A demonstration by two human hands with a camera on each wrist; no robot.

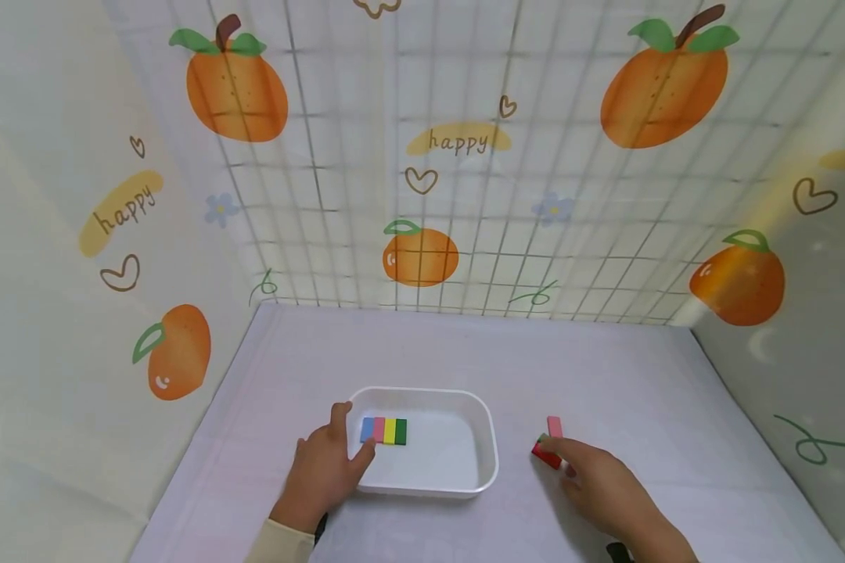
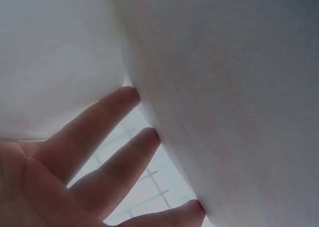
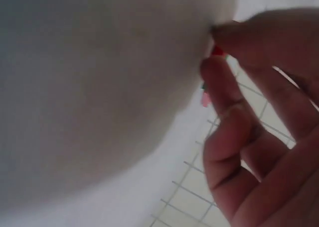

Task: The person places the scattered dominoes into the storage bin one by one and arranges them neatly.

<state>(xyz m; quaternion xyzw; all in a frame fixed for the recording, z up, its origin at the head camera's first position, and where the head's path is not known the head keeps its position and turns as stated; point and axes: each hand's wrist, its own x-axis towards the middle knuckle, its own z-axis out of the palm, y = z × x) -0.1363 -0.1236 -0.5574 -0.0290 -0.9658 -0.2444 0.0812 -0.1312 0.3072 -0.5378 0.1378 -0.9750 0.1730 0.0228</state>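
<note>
My left hand point(image 1: 327, 465) lies spread along the left side of a white plastic tray point(image 1: 451, 494), its thumb over the near rim and forefinger at the far left corner. In the left wrist view its fingers point(image 2: 122, 179) are straight, tips against the pale surface. Inside the tray, a blue, a pink, a yellow and a green block point(image 1: 401, 432) stand side by side in a row. To the tray's right, my right hand point(image 1: 602, 481) pinches a red block point(image 1: 549, 457) low over the table. A green piece point(image 1: 543, 439) shows beside its fingertips, partly hidden.
A pink block point(image 1: 555, 426) lies just beyond the right fingertips. The table point(image 1: 310, 336) has a pale cloth. A printed curtain point(image 1: 352, 234) with a wire grid behind it rises at the back, and cloth walls stand at both sides.
</note>
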